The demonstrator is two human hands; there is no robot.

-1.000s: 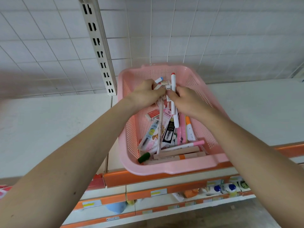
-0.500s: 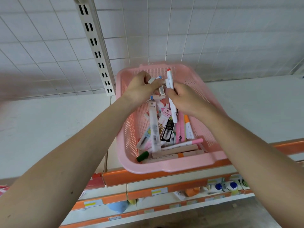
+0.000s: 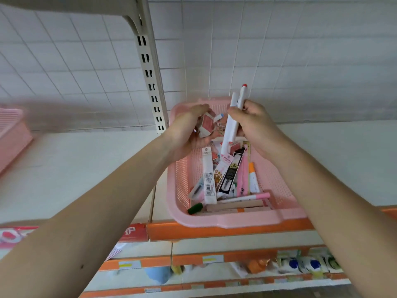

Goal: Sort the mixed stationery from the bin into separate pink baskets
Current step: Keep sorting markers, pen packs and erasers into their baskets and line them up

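A pink mesh bin [image 3: 238, 220] stands on the white shelf and holds mixed stationery: markers, packaged pens, small eraser packs. My left hand [image 3: 189, 125] is over the bin's far left corner, fingers curled round several small red-and-white eraser packs [image 3: 206, 125]. My right hand [image 3: 253, 121] grips two white markers [image 3: 233, 117] held upright, one with a red tip at the top. A long white pen package [image 3: 208, 173] leans on the pile below my hands.
A second pink basket [image 3: 10, 134] sits blurred at the far left of the shelf. A slotted metal upright [image 3: 150, 69] runs up the tiled wall beside the bin. Orange-edged lower shelves [image 3: 214, 259] carry small goods.
Both hands have lifted from the pile. The left hand has gathered eraser packs and let the long white package drop back. The right hand raised the markers higher. The view swung left.
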